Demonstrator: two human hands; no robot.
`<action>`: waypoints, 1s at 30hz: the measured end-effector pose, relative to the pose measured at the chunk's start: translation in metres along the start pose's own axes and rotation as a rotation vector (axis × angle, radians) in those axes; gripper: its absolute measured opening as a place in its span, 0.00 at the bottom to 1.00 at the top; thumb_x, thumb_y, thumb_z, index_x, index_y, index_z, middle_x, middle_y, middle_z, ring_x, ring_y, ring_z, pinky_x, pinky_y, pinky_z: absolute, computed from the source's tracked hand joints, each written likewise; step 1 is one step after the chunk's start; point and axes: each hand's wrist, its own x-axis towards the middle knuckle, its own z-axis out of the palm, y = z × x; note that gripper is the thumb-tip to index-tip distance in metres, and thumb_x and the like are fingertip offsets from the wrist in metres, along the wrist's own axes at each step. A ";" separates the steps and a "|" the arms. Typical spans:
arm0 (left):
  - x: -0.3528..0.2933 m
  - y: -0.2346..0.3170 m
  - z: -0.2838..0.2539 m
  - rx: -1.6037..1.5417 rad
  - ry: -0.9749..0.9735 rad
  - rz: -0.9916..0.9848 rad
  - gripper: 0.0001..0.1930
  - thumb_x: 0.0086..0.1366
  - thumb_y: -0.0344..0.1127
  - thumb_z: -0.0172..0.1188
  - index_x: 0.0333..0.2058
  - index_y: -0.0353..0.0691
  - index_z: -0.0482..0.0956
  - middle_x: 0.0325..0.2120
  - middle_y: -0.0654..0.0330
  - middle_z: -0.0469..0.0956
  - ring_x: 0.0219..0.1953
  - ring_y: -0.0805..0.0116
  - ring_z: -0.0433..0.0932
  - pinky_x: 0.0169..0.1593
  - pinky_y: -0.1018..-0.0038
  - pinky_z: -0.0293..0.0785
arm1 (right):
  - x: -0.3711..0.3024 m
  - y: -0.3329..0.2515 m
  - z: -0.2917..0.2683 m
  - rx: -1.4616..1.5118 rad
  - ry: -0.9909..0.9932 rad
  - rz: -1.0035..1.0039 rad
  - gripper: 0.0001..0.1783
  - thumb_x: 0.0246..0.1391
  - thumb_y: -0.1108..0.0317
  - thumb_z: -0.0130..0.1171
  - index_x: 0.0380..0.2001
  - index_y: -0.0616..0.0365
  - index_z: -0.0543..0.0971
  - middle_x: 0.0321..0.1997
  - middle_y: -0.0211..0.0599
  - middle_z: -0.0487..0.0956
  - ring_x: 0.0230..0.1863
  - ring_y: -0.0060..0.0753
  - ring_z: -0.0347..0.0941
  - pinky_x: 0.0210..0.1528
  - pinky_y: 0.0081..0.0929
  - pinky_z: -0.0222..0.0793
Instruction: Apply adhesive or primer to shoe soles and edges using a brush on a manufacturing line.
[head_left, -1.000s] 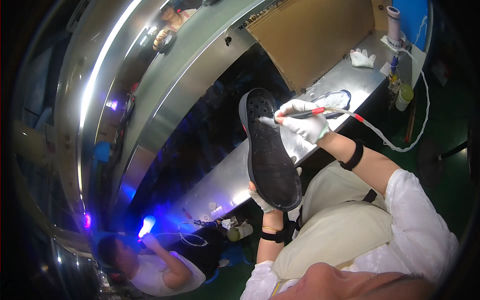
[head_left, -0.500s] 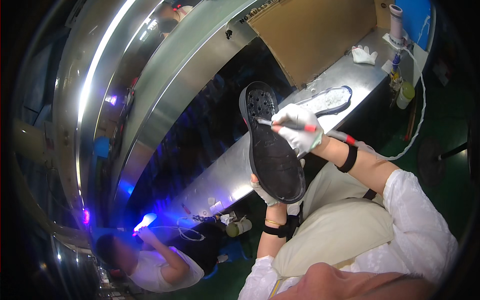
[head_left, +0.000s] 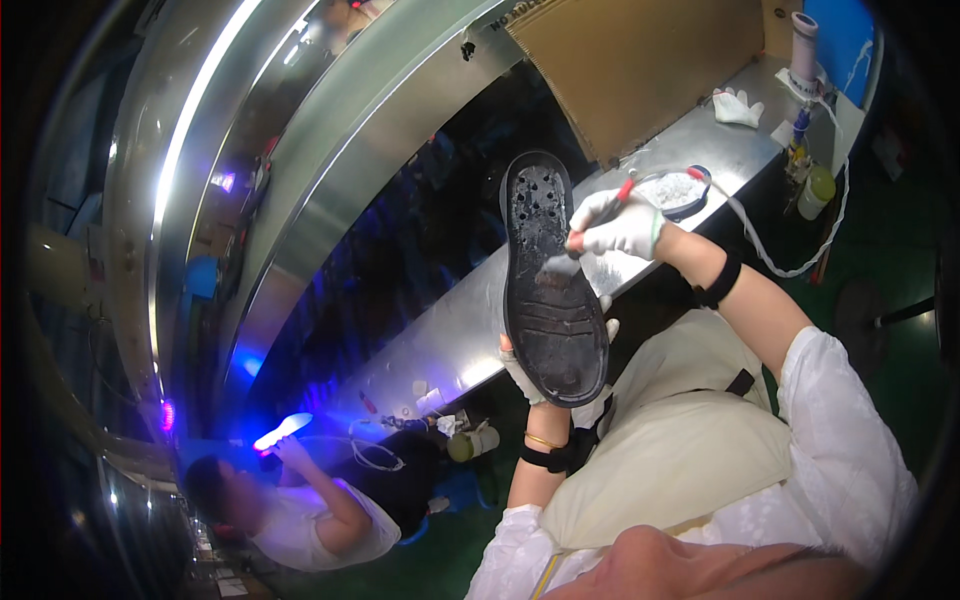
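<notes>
My left hand (head_left: 521,374), in a white glove with bare fingertips, grips the near end of a black shoe sole (head_left: 562,345). Its fingers wrap around the edges and partly hide beneath. The sole's hollow inner face is turned up, with several small holes at its far end. In my gloved right hand (head_left: 622,232) is a brush (head_left: 562,266) with a red-and-grey handle, its pale bristles over the sole's middle. From the handle's back end a white tube (head_left: 758,247) runs off to the right. A second sole (head_left: 690,206) with a whitish inside lies on the metal bench beyond my right hand.
The metal bench (head_left: 440,345) runs diagonally past a cardboard sheet (head_left: 640,75). A white glove (head_left: 737,107) lies near an upright pink cylinder (head_left: 803,48). Beside the bench end is a green-lidded jar (head_left: 820,185). A co-worker (head_left: 310,510) sits at left near blue light.
The brush has moved from the holed far part toward the sole's middle, its handle now tilted up to the far right. The sole has turned slightly more upright in view.
</notes>
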 end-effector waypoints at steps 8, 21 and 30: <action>-0.008 0.008 -0.028 0.093 0.077 0.112 0.46 0.59 0.68 0.50 0.66 0.42 0.55 0.63 0.49 0.61 0.63 0.43 0.62 0.65 0.44 0.57 | -0.021 -0.006 0.036 -0.568 -0.047 -0.734 0.09 0.42 0.80 0.63 0.29 0.56 0.79 0.34 0.35 0.80 0.38 0.37 0.78 0.44 0.32 0.73; -0.024 0.023 -0.030 -0.208 -0.151 0.061 0.43 0.60 0.64 0.55 0.67 0.46 0.55 0.66 0.45 0.54 0.65 0.43 0.58 0.62 0.44 0.60 | -0.051 -0.011 0.047 0.311 0.078 -0.140 0.06 0.54 0.79 0.60 0.36 0.61 0.77 0.42 0.38 0.81 0.39 0.24 0.75 0.45 0.24 0.71; -0.028 0.022 -0.027 -0.653 -0.105 0.087 0.41 0.62 0.61 0.54 0.68 0.49 0.52 0.69 0.51 0.50 0.69 0.45 0.50 0.65 0.44 0.55 | -0.060 -0.009 0.042 0.406 0.187 -0.009 0.05 0.57 0.75 0.58 0.38 0.58 0.76 0.39 0.34 0.79 0.36 0.23 0.74 0.40 0.19 0.69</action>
